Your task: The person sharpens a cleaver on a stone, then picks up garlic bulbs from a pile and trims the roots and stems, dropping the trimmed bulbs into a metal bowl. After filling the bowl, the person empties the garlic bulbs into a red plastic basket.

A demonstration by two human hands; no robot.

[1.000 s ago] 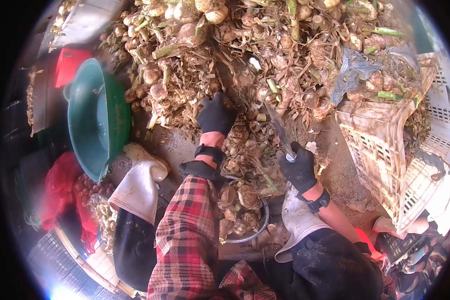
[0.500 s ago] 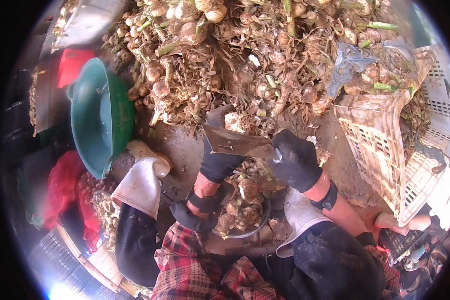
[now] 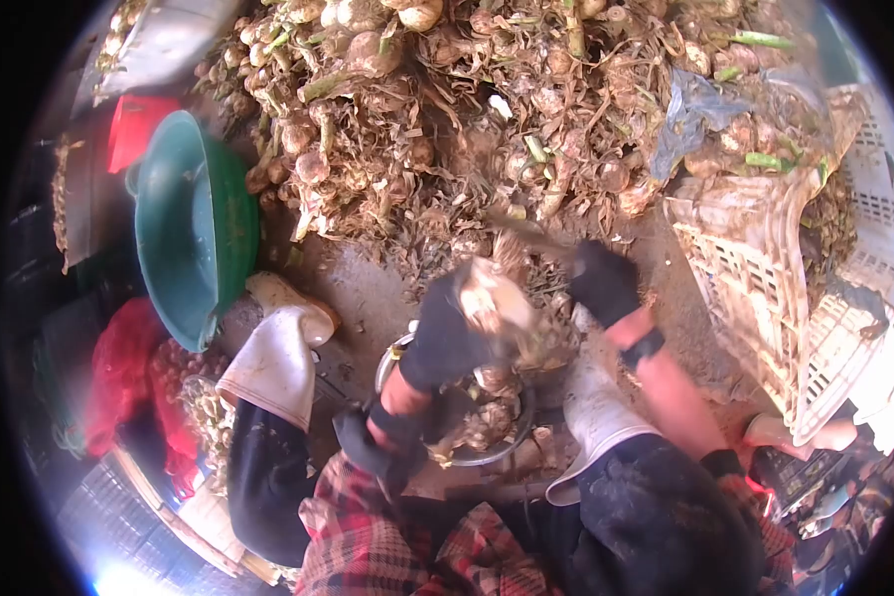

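My left hand (image 3: 445, 333), in a dark glove, is closed around a pale garlic bulb (image 3: 492, 296) in front of my knees. Gripped in my gloved right hand (image 3: 606, 283) is a broad-bladed knife (image 3: 531, 238); its blade is smeared by motion and lies just beyond the bulb. Below my hands, a round basin (image 3: 528, 427) between my boots holds several trimmed bulbs (image 3: 482, 427). Loose brownish matter blurs beside the held bulb, partly hiding the basin.
A large heap of garlic with dry stalks (image 3: 447, 129) spreads ahead. To the left stand a tilted green basin (image 3: 179, 233), a red container (image 3: 139, 129) and a red net bag (image 3: 129, 368). A dirty white plastic crate (image 3: 740, 283) is at the right.
The knife has swung away from across my left hand, outward and to the right. My left hand has come down and nearer, and the bulb in it now shows its pale side.
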